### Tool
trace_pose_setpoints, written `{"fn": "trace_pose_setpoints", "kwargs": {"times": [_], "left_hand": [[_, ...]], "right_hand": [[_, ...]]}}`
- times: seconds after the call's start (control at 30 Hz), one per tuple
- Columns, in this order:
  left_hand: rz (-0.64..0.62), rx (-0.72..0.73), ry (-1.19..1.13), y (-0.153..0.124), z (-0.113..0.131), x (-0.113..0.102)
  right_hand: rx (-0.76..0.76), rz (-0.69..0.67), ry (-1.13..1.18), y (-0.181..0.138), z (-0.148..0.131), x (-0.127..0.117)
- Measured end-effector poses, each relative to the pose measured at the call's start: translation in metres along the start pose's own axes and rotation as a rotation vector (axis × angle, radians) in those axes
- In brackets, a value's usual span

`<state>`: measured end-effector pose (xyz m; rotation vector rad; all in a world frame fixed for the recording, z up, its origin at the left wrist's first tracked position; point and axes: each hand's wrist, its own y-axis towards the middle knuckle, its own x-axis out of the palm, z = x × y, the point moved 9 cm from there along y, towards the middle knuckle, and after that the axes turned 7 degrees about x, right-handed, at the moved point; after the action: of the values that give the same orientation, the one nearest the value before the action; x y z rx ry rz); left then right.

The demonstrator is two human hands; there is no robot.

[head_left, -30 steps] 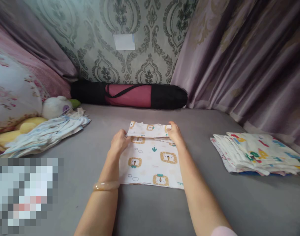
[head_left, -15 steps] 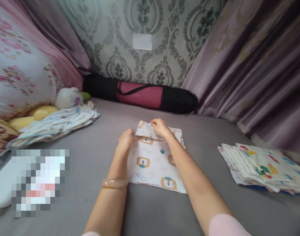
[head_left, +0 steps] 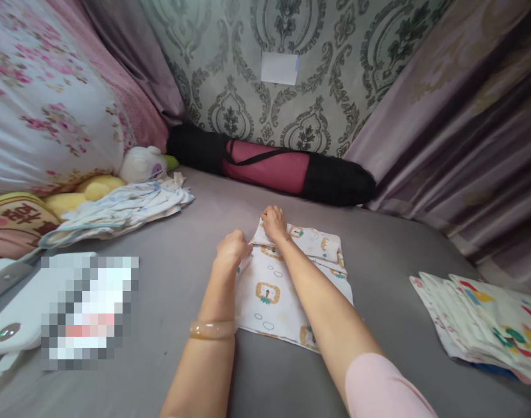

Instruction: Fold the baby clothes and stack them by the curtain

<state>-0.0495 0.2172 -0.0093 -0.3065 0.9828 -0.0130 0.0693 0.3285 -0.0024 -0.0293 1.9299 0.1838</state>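
A white cloth (head_left: 287,313) printed with orange lion faces and green leaves lies on the grey sheet in front of me, its far part folded over toward me. My left hand (head_left: 233,248), below a wrist with a pale bangle, is closed on the cloth's left edge beside the fold; its fingertips are partly hidden. At the far left corner of the folded flap, my right hand (head_left: 274,222) has its fingers bent and closed on the fabric. My right forearm crosses over the cloth and covers part of its right side.
A stack of folded printed cloths (head_left: 487,319) sits at the right. Crumpled cloths (head_left: 121,209) lie at the left by plush toys (head_left: 141,164) and a floral pillow (head_left: 51,98). Nearer are a white device (head_left: 25,313) and a power strip (head_left: 4,277). A long black-and-red bag (head_left: 265,168) lies along the wall.
My right hand has moved left along the folded flap to its far left corner, uncovering the flap's right part. My left hand stays at the left edge. The view has shifted slightly left.
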Motion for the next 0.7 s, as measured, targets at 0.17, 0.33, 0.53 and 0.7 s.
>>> {"fn": "trace_pose_setpoints", "kwargs": {"times": [0.17, 0.33, 0.53, 0.7], "left_hand": [[-0.040, -0.024, 0.010, -0.001, -0.004, 0.000], [-0.061, -0.054, 0.013, 0.003, -0.008, 0.002], [0.066, -0.050, 0.051, -0.002, -0.007, -0.022], [0.311, 0.188, 0.130, 0.001, 0.046, -0.036]], "right_hand": [[-0.027, 0.127, 0.023, -0.007, 0.002, 0.003], [-0.004, 0.057, 0.126, -0.002, 0.005, 0.009], [-0.008, 0.014, 0.283, 0.002, 0.042, -0.034], [0.114, 0.165, 0.219, -0.031, 0.098, -0.068]]}}
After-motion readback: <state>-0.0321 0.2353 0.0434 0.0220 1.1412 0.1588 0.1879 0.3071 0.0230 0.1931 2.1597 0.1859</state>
